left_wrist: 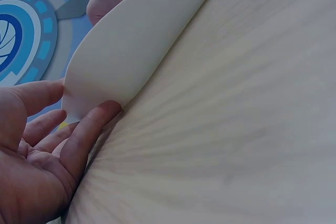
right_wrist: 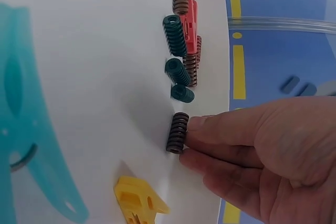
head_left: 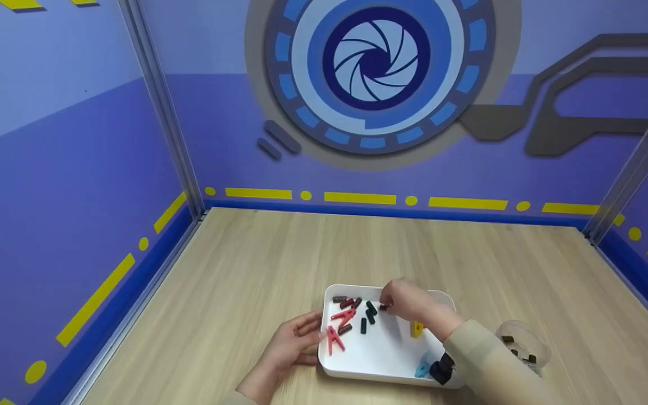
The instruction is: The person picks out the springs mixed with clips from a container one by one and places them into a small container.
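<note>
A white tray (head_left: 383, 351) lies on the wooden table near its front edge. It holds red clips (head_left: 340, 323), dark green springs (right_wrist: 177, 71), brown springs, a yellow clip (right_wrist: 137, 201) and a teal clip (right_wrist: 31, 145). My right hand (head_left: 387, 306) reaches into the tray's far side and pinches a dark brown spring (right_wrist: 178, 132) between thumb and fingertips (right_wrist: 210, 124); the spring still touches the tray floor. My left hand (head_left: 314, 340) rests against the tray's left wall (left_wrist: 121, 51), its fingers (left_wrist: 89, 129) nearly straight.
A clear plastic cup (head_left: 523, 343) with a few dark springs in it stands just right of the tray, beside my right sleeve. Blue walls close the table at the left, back and right. Bare wood (head_left: 358, 253) stretches beyond the tray.
</note>
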Demonstrator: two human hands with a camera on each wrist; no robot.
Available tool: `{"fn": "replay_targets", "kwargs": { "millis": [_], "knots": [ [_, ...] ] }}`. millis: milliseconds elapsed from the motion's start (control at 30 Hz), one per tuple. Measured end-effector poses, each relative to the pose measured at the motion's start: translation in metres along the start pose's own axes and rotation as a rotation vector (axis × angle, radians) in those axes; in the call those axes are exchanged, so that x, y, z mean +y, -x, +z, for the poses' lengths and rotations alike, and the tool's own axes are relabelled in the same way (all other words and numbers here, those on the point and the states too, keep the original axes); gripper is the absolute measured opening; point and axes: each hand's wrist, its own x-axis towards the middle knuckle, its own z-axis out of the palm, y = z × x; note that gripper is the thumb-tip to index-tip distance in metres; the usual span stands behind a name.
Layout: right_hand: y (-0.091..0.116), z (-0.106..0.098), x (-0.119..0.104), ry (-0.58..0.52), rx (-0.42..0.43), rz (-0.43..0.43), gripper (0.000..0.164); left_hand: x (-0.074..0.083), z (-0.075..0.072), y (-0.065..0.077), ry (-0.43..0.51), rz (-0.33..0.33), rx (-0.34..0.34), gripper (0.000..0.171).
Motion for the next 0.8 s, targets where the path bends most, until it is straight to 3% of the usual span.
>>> {"fn": "replay_targets", "kwargs": {
  "millis": [233,800],
  "knots": [
    [-0.0004,0.0019,0.0003,0.027,-0.051,0.04,0.012,0.0007,0.0003,-0.0001,-0.016,-0.003,0.01,0.061],
    [0.0014,-0.0059,0.0087,-0.004,-0.095,-0.039,0.01,0.0001,-0.0006,-0.0007,-0.013,0.009,-0.008,0.062]
  ]
}}
